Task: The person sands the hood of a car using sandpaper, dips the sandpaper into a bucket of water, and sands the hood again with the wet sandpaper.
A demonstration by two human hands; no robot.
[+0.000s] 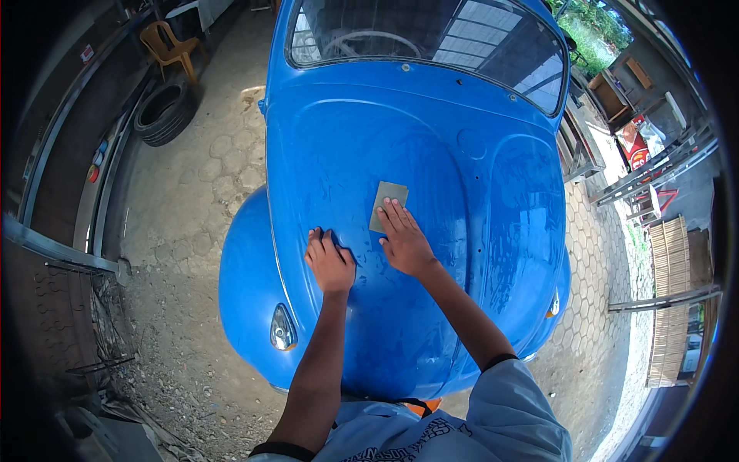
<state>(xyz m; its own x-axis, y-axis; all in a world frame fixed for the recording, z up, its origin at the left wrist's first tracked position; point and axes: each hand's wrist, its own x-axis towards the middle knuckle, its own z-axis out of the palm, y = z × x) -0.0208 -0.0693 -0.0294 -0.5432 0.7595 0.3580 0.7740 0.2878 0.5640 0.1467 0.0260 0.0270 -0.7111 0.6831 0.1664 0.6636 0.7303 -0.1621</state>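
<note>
A blue car hood (362, 162) with wet-looking streaks fills the middle of the view. On it, my right hand (406, 239) presses a greyish-tan sheet of sandpaper (391, 192) flat, fingers stretched over its lower part and thumb out to the left. To the left and a little nearer, my left hand (331, 263) rests on the same hood with its fingers bent. Something dark shows around those fingertips; whether it is a held thing or a shadow is hard to make out.
The windshield (423, 38) rises at the far end of the hood. A turn-signal lamp (282, 327) sits on the left fender (246, 269). Left of the car are a loose tire (163, 115) and a yellow plastic chair (169, 48). A bamboo screen (668, 300) stands at right.
</note>
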